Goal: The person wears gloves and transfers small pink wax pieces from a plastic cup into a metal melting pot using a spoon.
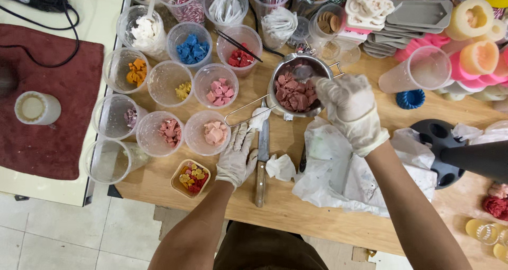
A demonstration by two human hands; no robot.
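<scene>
A small metal pot point(275, 77) with a wire handle stands on the wooden table and holds pink wax chunks point(293, 92). My right hand point(346, 106), in a white glove, holds a metal spoon point(303, 72) whose bowl is inside the pot. Also gloved, my left hand point(236, 156) lies flat on the table just below the wire handle, its fingers beside a wooden-handled knife point(262, 164). A crumpled white tissue point(280, 167) sits right of the knife.
Several clear plastic cups of coloured wax pieces point(190, 47) fill the table's left half. A small tray of mixed bits point(190, 178) sits near my left wrist. White plastic bag point(338, 169), silicone moulds point(471, 21), a black holder point(442, 143) and a candle on a red mat point(34, 108) surround.
</scene>
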